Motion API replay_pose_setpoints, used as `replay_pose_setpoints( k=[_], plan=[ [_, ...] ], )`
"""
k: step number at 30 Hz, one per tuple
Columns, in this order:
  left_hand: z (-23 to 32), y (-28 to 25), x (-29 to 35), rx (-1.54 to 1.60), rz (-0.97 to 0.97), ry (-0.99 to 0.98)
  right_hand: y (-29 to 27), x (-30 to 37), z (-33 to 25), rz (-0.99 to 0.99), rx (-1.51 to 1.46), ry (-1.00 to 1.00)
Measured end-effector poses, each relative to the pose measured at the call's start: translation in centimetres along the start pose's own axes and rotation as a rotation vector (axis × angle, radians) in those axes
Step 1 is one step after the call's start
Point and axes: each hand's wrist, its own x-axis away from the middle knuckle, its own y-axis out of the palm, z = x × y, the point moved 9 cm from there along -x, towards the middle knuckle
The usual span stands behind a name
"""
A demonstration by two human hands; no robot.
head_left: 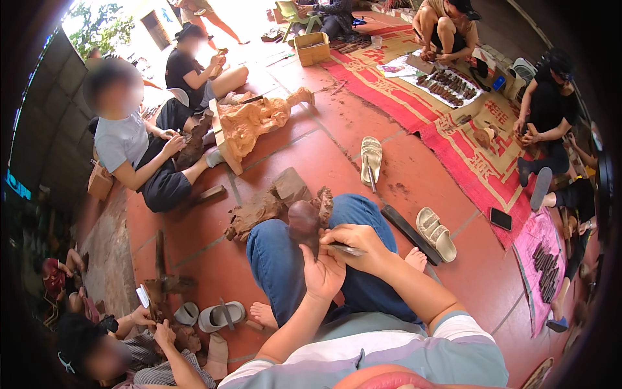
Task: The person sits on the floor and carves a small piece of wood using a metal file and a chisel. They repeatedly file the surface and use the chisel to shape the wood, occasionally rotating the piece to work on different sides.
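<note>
A dark brown wood carving (304, 223) with a smooth rounded bulge and a rough, knobbly side stands between my knees. Against its lower end my left hand (322, 275) is curled, palm partly up and thumb along the wood, steadying it. My right hand (363, 243) is closed around a flat metal carving tool (348, 249), held low beside the carving and close to my left fingers. Whether the tool's tip touches the wood is hidden by my hands. My jeans (275, 266) lie under and around the work.
Rough wood chunks (256, 212) and a squared block (291, 186) lie just beyond my knees. A long dark bar (410, 233) and beige sandals (436, 235) are at right. Co-workers sit around, one beside a large orange-brown carving (253, 126). A red mat (447, 146) holds small carvings.
</note>
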Motion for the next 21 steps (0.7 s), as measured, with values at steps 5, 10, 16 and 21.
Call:
replay_pose_setpoints(
  k=[5,10,16,21],
  plan=[
    [-0.5,1.1,0.6,-0.174,-0.011,-0.003,0.0,0.6,-1.4,-0.026,-0.045,-0.048],
    [0.1,0.7,0.2,-0.052,0.07,0.05,0.4,0.3,-0.1,-0.025,0.025,-0.045],
    [-1.4,1.9,0.8,-0.153,-0.097,-0.031,-0.3,0.8,-1.4,-0.033,-0.006,0.032],
    [-0.5,1.1,0.5,0.019,-0.018,-0.033,0.1,0.5,0.4,0.066,0.041,-0.033]
  ],
)
